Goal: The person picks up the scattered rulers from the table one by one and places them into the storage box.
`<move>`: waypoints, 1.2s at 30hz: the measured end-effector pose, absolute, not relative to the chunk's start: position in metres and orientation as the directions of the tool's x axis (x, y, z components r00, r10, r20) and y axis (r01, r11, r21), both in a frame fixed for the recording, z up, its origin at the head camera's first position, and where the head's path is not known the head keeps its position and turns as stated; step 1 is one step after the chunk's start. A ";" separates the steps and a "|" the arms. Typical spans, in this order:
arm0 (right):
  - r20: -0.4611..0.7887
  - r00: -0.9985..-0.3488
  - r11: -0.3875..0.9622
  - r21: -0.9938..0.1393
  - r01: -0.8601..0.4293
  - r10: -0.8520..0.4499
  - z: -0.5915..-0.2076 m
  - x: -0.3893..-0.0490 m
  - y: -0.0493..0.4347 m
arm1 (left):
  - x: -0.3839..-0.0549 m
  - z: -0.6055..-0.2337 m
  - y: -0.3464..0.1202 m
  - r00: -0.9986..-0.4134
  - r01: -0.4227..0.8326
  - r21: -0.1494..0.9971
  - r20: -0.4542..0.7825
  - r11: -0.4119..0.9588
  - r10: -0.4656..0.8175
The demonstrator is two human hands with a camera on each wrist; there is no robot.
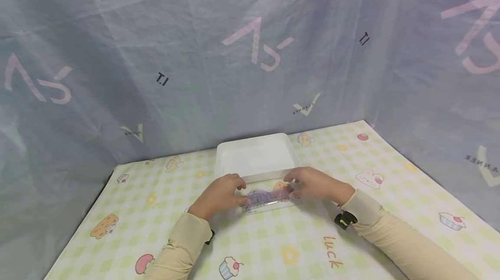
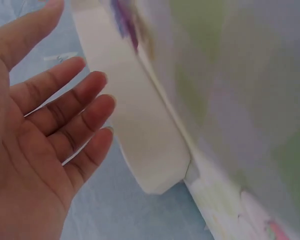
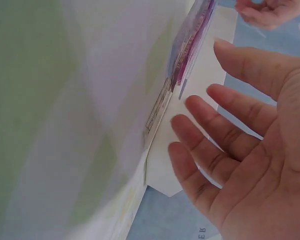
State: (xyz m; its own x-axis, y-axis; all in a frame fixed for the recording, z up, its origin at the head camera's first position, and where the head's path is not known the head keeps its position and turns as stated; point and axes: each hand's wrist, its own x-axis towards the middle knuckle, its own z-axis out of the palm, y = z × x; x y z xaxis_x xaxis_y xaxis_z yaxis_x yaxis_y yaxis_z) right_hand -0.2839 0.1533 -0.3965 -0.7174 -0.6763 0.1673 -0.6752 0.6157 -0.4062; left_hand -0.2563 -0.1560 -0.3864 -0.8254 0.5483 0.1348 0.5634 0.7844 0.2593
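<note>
A set of see-through rulers lies on the table in front of the white tray: a purple protractor (image 1: 258,197), a pinkish piece (image 1: 282,192) overlapping it, and a clear ruler (image 3: 156,112) with printed marks. My left hand (image 1: 222,195) is at the set's left end, its thumb tip overlapping that end in the head view. At the right end is my right hand (image 1: 314,183), thumb and fingers spread apart. Both wrist views show the fingers loosely bent with nothing between them. The left wrist view catches only a blurred purple edge (image 2: 124,22) of the set.
Right behind the set stands the white tray (image 1: 250,178), its front wall close to my fingertips. A checked cloth (image 1: 273,236) with printed cartoons covers the table. Grey-blue sheeting (image 1: 195,97) hangs behind and along the sides.
</note>
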 end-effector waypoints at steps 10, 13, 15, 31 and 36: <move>0.150 -0.671 0.589 -0.367 -0.720 -0.726 -0.402 -0.285 0.155 | -0.253 -0.396 -0.147 -0.808 0.584 0.247 0.081 0.773 0.584; 0.149 -0.663 0.583 -0.364 -0.726 -0.733 -0.402 -0.286 0.156 | -0.254 -0.398 -0.146 -0.802 0.593 0.237 0.087 0.769 0.591; 0.154 -0.658 0.576 -0.366 -0.731 -0.737 -0.401 -0.286 0.156 | -0.254 -0.399 -0.146 -0.797 0.601 0.219 0.091 0.769 0.597; 0.150 -0.662 0.579 -0.372 -0.726 -0.734 -0.400 -0.283 0.155 | -0.250 -0.397 -0.145 -0.798 0.601 0.223 0.104 0.768 0.594; 0.148 -0.665 0.580 -0.376 -0.722 -0.732 -0.400 -0.282 0.155 | -0.252 -0.398 -0.146 -0.799 0.597 0.242 0.098 0.765 0.593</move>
